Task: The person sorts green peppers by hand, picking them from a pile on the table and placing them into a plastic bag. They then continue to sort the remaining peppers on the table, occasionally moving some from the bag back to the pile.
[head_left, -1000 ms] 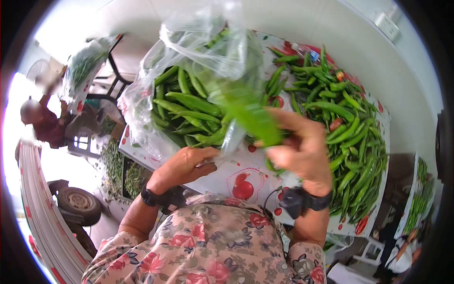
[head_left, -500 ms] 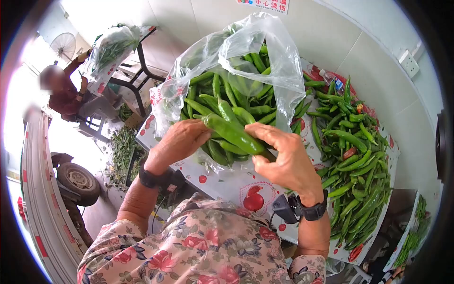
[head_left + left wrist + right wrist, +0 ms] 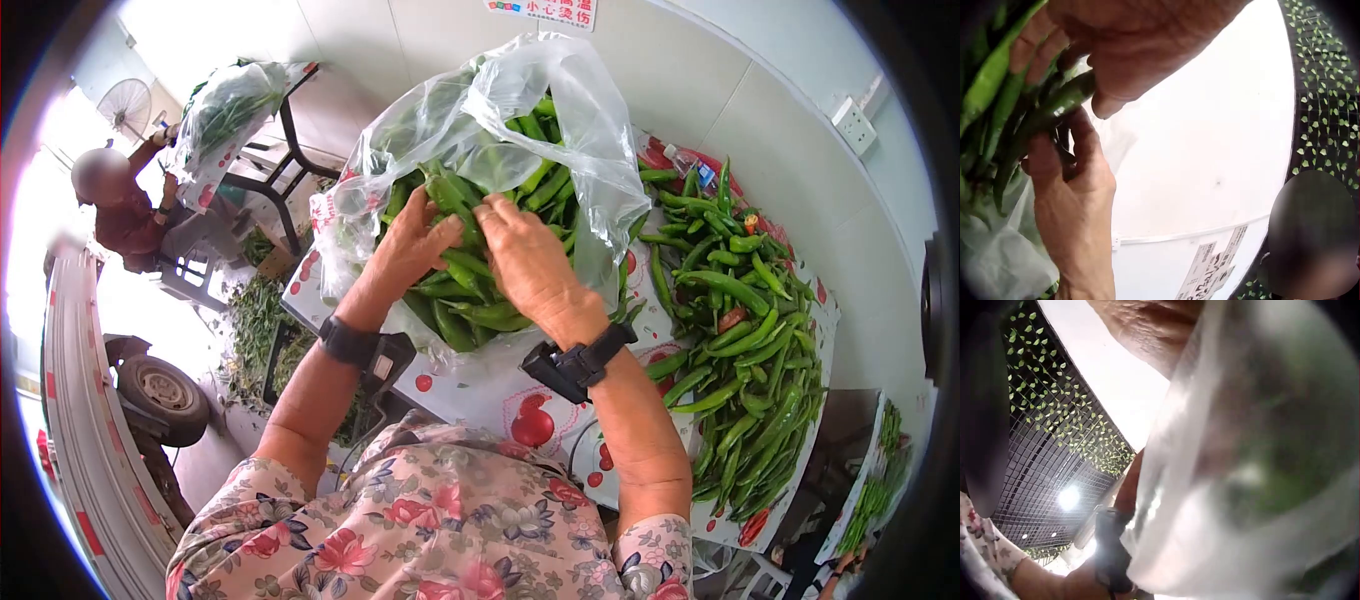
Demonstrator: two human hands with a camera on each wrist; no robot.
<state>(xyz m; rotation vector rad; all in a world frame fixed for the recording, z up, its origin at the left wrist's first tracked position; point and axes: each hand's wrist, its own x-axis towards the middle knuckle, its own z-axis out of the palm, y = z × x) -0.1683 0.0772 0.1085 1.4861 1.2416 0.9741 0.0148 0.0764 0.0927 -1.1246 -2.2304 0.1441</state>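
Note:
Both hands are at the mouth of a clear plastic bag [image 3: 603,105] filled with long green peppers [image 3: 480,315]. The left hand [image 3: 412,245] grips a long green pepper [image 3: 455,195] at the top of the heap, its thumb pressed along it in the left wrist view. From the other side, the right hand [image 3: 530,262] has its fingers over the same pepper, and its thumb and finger [image 3: 1088,147] meet it in the left wrist view. Plastic film [image 3: 1175,487] blurs most of the right wrist view, hiding the right fingertips there.
A large loose pile of green peppers [image 3: 755,350] covers the table's right side, with a red net bag [image 3: 655,152] behind it. The patterned tablecloth [image 3: 470,385] shows at the front. At the far left a person [image 3: 130,215] sits by another table with bagged greens [image 3: 225,110].
The right hand brought a green pepper from the right over to the bag, where the left hand met it. Both hands then moved forward and down with it onto the peppers inside.

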